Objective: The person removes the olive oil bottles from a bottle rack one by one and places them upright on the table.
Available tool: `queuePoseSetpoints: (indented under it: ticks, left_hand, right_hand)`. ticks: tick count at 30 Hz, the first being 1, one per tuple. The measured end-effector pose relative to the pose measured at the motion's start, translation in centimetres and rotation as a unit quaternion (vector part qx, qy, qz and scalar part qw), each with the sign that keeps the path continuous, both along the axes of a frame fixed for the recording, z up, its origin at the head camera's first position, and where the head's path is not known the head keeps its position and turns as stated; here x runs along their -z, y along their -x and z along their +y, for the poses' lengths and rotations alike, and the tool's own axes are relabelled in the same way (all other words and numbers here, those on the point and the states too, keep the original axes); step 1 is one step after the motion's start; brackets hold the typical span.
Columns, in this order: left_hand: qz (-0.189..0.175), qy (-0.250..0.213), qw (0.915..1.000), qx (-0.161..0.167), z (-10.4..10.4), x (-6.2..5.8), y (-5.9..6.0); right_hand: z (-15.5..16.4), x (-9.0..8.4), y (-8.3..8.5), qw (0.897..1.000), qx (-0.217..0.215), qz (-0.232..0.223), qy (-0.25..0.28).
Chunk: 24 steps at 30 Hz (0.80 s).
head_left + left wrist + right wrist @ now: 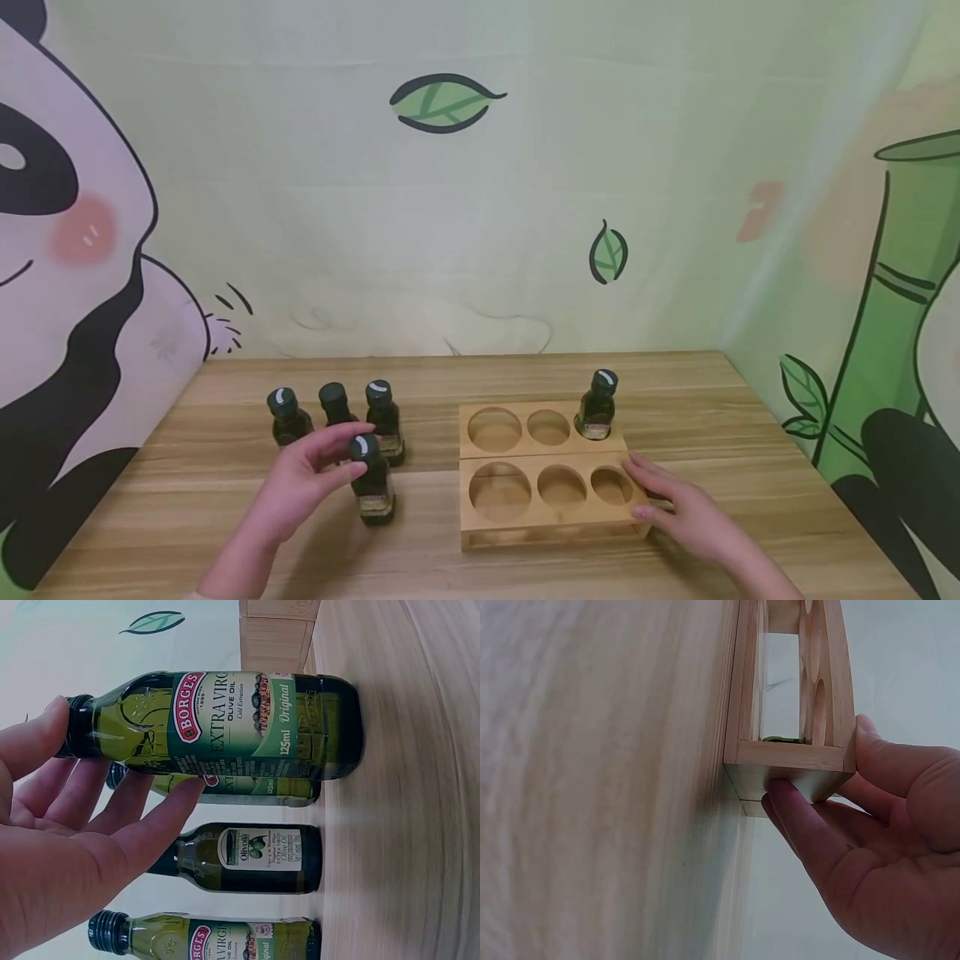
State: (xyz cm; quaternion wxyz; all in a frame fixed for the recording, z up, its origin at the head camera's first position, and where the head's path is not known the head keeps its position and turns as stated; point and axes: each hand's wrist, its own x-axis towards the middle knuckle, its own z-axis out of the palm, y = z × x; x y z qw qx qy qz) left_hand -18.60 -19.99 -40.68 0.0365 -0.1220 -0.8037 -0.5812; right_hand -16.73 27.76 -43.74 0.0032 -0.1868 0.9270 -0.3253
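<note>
My left hand (311, 475) pinches a small olive oil bottle (225, 724) by its dark cap, thumb on one side and fingers on the other. The bottle is upright, its green label lit in the left wrist view. Behind it stand three similar bottles, among them one with a white label (262, 850) and one with a green label (225, 940). My right hand (686, 508) holds the right end of a wooden rack (551, 533), thumb near its front corner and fingers along the end panel. One bottle (597, 408) sits in the rack's back right hole.
The wooden table (427, 558) bears everything and meets a printed backdrop (525, 200) at its far edge. The rack's other holes, such as the front left one (498, 492), hold no bottles. A gap of table lies between the left hand's bottle and the rack.
</note>
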Motion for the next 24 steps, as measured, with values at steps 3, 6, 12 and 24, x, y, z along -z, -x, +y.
queuePoseSetpoints:
  ticks: [3, 6, 12, 24]
  left_hand:
    - [0.005, -0.006, 0.9999, 0.008, -0.1, 0.0, 0.0]
    - [-0.002, -0.010, 0.9999, 0.013, -0.1, 0.0, 0.1]
    - [-0.001, 0.014, 0.9998, 0.017, -0.1, -0.3, 0.2]
    - [0.089, 0.084, 0.9921, -0.027, 1.6, -2.1, -0.1]
  right_hand:
    - [0.0, 0.1, 0.0, 1.000, -0.001, 0.000, 0.001]
    - [0.1, 0.1, 0.1, 1.000, -0.003, 0.000, 0.003]
    - [0.2, 0.2, 0.2, 1.000, -0.007, 0.003, 0.003]
    - [0.2, 0.3, 0.2, 1.000, -0.007, 0.007, 0.004]
